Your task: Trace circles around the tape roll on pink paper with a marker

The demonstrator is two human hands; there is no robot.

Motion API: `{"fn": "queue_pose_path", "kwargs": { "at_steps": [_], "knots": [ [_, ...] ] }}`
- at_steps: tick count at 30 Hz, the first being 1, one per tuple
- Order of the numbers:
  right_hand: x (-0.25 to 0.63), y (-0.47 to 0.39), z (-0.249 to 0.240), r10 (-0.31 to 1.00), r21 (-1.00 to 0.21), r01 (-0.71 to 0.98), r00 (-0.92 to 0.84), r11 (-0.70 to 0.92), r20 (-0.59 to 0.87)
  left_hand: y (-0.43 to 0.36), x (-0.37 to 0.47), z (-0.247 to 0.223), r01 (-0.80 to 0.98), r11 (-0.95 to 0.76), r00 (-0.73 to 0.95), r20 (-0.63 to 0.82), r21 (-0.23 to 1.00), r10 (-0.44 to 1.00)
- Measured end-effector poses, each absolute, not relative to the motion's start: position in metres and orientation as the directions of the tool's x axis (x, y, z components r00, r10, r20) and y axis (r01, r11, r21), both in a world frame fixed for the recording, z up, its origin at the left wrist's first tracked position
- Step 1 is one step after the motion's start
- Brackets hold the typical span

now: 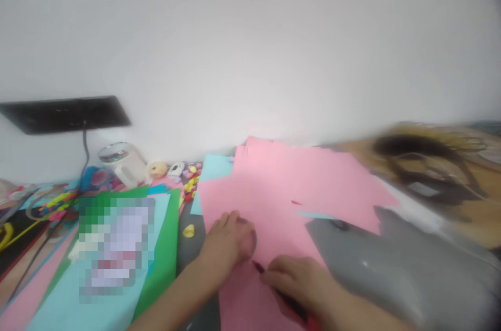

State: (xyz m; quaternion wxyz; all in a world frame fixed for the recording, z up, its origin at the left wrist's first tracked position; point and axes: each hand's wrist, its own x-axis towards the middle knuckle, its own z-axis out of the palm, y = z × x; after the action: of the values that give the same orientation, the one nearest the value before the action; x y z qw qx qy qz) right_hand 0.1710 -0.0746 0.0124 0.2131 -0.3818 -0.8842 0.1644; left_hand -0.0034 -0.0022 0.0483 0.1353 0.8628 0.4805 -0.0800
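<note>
A large sheet of pink paper (pixel 254 200) lies in front of me, with more pink sheets (pixel 324 179) behind it. My left hand (pixel 223 245) presses down on it, fingers curled over a round, dark-rimmed, see-through object (pixel 247 237). What exactly this object is I cannot make out. Closed around a dark pen (pixel 258 267), my right hand (pixel 297 279) rests lower on the same sheet. The pen's tip points toward the round object's lower edge. Whether it touches the paper is too blurred to tell.
To the left lie green paper (pixel 166 247) and light blue paper (pixel 129 302), partly blurred out. Behind stand a white cup-like item (pixel 127 164) and small colourful pieces (pixel 191 182). A yellow piece (pixel 189 231) lies near my left hand. A cable (pixel 84 153) hangs at left.
</note>
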Motion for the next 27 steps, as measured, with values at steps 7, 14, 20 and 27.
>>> {"fn": "queue_pose_path", "kwargs": {
  "at_steps": [7, 14, 20, 27],
  "knots": [
    [0.184, -0.01, 0.048, 0.97, -0.936, 0.296, -0.208, 0.188, 0.129, -0.017, 0.006, 0.029, 0.853, -0.521, 0.515, -0.201, 0.025, 0.833],
    [0.125, 0.043, 0.048, 0.911, -0.962, 0.253, -0.412, 0.106, -0.008, -0.031, 0.006, -0.02, 0.847, -0.529, 0.528, -0.043, -0.047, 0.848],
    [0.087, 0.044, 0.055, 0.735, -0.682, 0.618, -0.655, 0.39, -0.173, -0.031, 0.011, -0.013, 0.865, -0.499, 0.491, -0.119, -0.052, 0.863],
    [0.074, 0.043, 0.059, 0.6, -0.484, 0.649, -0.75, 0.587, -0.278, -0.027, 0.01, -0.016, 0.894, -0.444, 0.445, -0.205, 0.05, 0.872]
  ]
}}
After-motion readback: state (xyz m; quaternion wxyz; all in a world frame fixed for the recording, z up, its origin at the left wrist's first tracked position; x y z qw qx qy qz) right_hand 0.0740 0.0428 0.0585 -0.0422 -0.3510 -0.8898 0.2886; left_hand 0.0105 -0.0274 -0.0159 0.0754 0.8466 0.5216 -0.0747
